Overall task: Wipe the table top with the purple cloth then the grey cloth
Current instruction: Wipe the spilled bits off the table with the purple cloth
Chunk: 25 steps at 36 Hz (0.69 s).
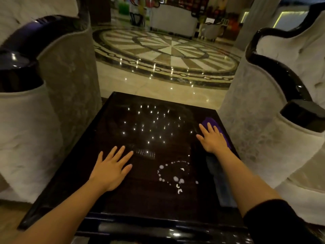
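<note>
A glossy dark table top (109,138) fills the lower middle of the head view and mirrors ceiling lights. My right hand (213,140) lies flat, fingers spread, on the purple cloth (212,122) near the table's right edge. Only the cloth's far end and right side show past the hand. A greyish-blue cloth (217,175) lies along the right edge under my right forearm. My left hand (110,169) rests flat on the bare table at the left of centre, fingers apart, holding nothing.
Pale upholstered armchairs with black glossy arms stand close on the left (52,88) and right (274,110) of the table. Beyond the far edge lies a polished marble floor (167,50) with a round pattern. White reflections sit on the table near the front centre.
</note>
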Each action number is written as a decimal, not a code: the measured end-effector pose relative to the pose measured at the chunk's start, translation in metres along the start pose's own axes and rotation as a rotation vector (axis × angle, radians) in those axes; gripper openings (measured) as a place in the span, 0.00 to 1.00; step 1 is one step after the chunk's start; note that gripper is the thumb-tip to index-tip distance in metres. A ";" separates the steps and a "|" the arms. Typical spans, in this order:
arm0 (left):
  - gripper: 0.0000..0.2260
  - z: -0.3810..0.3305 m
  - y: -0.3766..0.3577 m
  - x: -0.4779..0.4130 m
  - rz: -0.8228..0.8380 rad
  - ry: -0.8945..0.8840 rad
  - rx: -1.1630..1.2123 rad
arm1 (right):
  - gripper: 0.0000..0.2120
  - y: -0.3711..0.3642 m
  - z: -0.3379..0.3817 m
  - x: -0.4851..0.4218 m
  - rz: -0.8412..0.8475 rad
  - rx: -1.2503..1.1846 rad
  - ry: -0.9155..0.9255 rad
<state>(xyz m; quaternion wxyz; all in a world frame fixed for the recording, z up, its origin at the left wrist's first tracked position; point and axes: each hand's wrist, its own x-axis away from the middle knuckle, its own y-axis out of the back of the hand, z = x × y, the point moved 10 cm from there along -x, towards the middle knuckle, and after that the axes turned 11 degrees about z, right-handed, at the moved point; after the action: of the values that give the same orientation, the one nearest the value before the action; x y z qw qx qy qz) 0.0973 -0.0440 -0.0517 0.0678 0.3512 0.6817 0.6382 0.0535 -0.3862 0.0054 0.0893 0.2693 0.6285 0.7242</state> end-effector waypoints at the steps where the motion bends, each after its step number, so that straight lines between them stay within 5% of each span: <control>1: 0.24 0.000 -0.001 0.000 -0.002 -0.001 0.002 | 0.26 -0.001 -0.004 -0.007 0.011 -0.010 -0.003; 15: 0.23 0.004 -0.004 -0.001 -0.014 0.009 0.007 | 0.25 -0.012 -0.067 -0.050 0.045 -0.283 -0.145; 25: 0.23 0.003 0.000 0.000 -0.042 0.023 -0.002 | 0.22 -0.010 -0.048 -0.049 0.011 -0.241 -0.031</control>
<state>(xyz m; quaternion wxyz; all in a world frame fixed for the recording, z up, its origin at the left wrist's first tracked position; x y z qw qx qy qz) 0.0987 -0.0418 -0.0521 0.0735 0.3293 0.6890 0.6414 0.0687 -0.4489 -0.0210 0.1267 0.2713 0.5340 0.7907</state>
